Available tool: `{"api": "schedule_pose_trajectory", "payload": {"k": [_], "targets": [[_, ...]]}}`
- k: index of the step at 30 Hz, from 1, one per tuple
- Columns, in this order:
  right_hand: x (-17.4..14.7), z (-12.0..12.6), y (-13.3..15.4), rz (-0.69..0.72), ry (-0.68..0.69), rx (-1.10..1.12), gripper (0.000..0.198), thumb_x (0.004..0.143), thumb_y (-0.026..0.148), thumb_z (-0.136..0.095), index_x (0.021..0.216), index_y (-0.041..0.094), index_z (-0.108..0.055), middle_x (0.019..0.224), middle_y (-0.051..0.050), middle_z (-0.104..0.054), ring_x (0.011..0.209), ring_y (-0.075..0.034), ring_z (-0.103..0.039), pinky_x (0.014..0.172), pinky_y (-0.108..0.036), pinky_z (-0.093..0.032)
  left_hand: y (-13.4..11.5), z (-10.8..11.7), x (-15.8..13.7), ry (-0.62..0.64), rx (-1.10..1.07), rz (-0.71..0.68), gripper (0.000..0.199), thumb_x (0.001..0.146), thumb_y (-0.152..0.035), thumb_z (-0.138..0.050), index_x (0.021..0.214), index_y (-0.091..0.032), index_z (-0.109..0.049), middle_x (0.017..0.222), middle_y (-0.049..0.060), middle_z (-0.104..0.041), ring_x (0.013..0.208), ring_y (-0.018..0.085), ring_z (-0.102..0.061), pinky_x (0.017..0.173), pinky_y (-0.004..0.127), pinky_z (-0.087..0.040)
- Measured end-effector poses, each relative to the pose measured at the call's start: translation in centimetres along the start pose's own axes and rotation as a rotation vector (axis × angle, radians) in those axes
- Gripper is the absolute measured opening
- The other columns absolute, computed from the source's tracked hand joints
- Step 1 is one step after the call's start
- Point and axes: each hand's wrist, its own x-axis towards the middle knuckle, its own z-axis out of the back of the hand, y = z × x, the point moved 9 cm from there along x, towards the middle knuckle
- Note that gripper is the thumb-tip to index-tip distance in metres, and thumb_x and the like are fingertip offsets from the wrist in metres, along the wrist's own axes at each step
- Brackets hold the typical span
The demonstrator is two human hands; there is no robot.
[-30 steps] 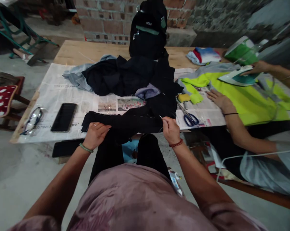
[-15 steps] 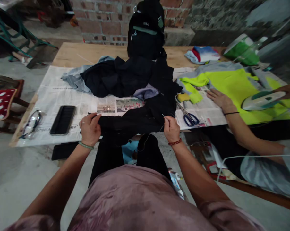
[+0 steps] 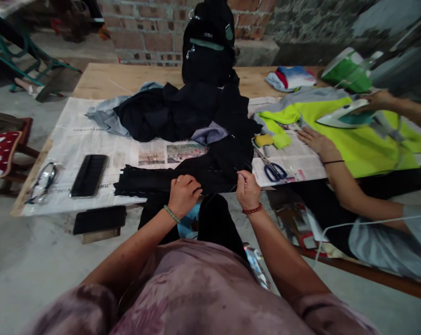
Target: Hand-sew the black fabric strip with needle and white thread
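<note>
Your left grip (image 3: 185,193), curled closed, holds the black cloth (image 3: 144,180) stretching across to your right grip (image 3: 248,187), apparently keeping it taut, while that one pinches what looks like a needle (image 3: 236,170).

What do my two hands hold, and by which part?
Left hand: black cloth, by its near edge. Right hand: apparently a needle; which end is unclear.

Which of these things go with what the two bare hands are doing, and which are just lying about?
With the hands:
Black cloth, the left hand closed on it
Right hand, fingertips pinched; what they hold is too small to tell
Scissors, perhaps, since they lie close by

Lying about:
Phone
Backpack
Folded clothes
</note>
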Motion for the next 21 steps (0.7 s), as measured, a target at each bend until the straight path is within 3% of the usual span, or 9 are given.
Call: {"api": "schedule_pose_trajectory", "payload": {"k": [7,12,21], "targets": [[-0.4,-0.2,-0.7,-0.056,0.028,0.051,0.024,0.089,0.029,-0.035,0.098,0.017,-0.055,0.089,-0.008,-0.061,0.087,-0.018,-0.057,0.081,-0.034,-0.045,-0.2,0.6,0.7,0.007,-0.051,-0.083,0.007,0.077,-0.025,-0.06,0.075,-0.023,-0.065,0.108,0.002,-0.064,0.102,0.021,-0.052,0.088,0.041,-0.027],[-0.3,-0.1,-0.6,-0.043,0.011,0.023,0.024,0.089,0.029,-0.036,0.096,0.017,-0.055,0.088,-0.008,-0.062,0.085,-0.017,-0.058,0.079,-0.033,-0.046,0.4,-0.8,1.6,0.161,-0.088,-0.085,0.004,0.073,-0.02,-0.062,0.069,-0.022,-0.063,0.09,-0.001,-0.07,0.086,0.018,-0.059,0.088,0.042,-0.026],[-0.2,-0.1,-0.9,-0.071,0.029,0.031,0.024,0.089,0.029,-0.037,0.098,0.017,-0.055,0.089,-0.009,-0.061,0.087,-0.018,-0.057,0.078,-0.033,-0.046,0.7,-0.1,1.7,0.115,-0.234,-0.041,0.004,0.072,-0.023,-0.065,0.069,-0.02,-0.063,0.082,-0.001,-0.068,0.08,0.016,-0.059,0.084,0.037,-0.032]]}}
